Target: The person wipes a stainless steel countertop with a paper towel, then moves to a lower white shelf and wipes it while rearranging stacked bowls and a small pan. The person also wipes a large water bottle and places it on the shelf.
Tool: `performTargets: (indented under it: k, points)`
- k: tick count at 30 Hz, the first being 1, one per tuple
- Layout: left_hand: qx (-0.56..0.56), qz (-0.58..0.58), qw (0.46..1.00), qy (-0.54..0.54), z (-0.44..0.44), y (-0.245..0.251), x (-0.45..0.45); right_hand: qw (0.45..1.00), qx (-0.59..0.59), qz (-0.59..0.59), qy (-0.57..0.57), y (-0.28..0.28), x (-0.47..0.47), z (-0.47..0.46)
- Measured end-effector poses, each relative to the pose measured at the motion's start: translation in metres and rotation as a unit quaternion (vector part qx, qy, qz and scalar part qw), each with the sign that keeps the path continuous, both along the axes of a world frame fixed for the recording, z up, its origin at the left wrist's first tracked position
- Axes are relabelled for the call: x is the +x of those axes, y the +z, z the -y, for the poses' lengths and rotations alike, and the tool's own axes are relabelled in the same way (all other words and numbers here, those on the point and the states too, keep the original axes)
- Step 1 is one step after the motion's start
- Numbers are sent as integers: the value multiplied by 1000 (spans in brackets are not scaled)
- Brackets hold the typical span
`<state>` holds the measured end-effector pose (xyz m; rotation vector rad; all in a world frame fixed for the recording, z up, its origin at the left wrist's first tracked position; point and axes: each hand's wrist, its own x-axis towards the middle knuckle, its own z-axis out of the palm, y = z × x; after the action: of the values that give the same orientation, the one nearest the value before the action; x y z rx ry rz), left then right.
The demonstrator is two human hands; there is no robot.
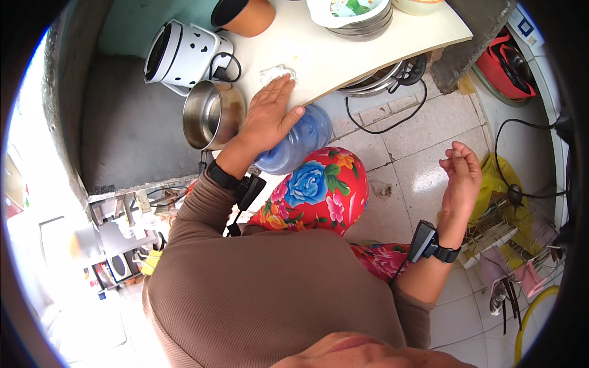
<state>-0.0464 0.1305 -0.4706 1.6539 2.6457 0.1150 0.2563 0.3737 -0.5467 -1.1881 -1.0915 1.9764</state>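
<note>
My left hand (pixel 271 108) reaches over the front edge of a cream-coloured shelf board (pixel 322 69). Its fingertips press a crumpled white cloth or tissue (pixel 277 73) against the board. Beside that wrist stands a stainless steel pot (pixel 215 112), discoloured on its side. Under my forearm and thumb, below the board's edge, is a blue translucent water jug (pixel 299 138). Out to the right, my right hand (pixel 461 175) is raised over the floor, fingers loosely bent, with nothing seen in it. A yellow plastic bag (pixel 494 179) lies beyond it.
A white appliance with black spots (pixel 193 53), an orange pot (pixel 251 18) and stacked bowls (pixel 363 23) stand along the board. Beneath it sits an electric pan (pixel 377 78) with a trailing cord. A wire rack (pixel 511 239) and a red bag (pixel 506 69) are at right.
</note>
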Motion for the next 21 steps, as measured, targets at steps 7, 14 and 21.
performTargets:
  k: [7, 14, 21]
  points:
    - [33, 0, 999, -22, -56, -13, -21, 1000, 10, -20, 3, -7, -4, -8]
    - [-50, 46, 996, -58, 59, -6, 19, 1000, 23, 21, 2, 0, 0, 5]
    - [5, 7, 997, -75, 14, 10, 40, 1000, 8, 3, -1, -3, 1, -5]
